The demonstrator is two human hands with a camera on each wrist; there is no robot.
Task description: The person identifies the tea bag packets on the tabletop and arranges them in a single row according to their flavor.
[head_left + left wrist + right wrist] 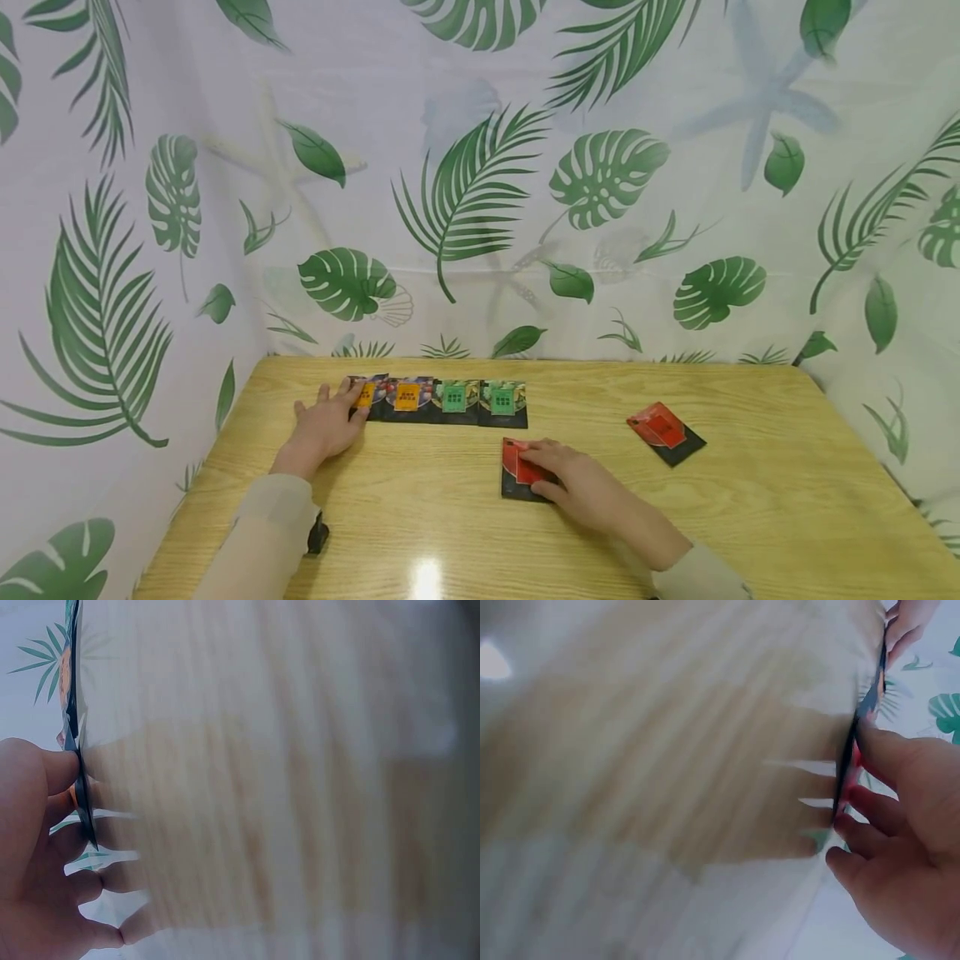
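My left hand (327,427) rests with spread fingers on the leftmost packet (367,400), which has an orange label and sits a little askew. It ends a row holding another orange-labelled packet (408,395) and two green-labelled packets, the left one (454,398) and the right one (502,400). Nearer to me, my right hand (577,482) holds a red-and-black packet (513,477), its fingers covering the right part. In the right wrist view that red packet (846,769) shows edge-on against the thumb and fingers; whether it touches the table cannot be told.
A second red-and-black packet (667,433) lies turned at an angle on the right side of the wooden table (420,500). Leaf-printed cloth (480,317) stands behind the table and along its sides. A small black object (318,535) shows by the left sleeve.
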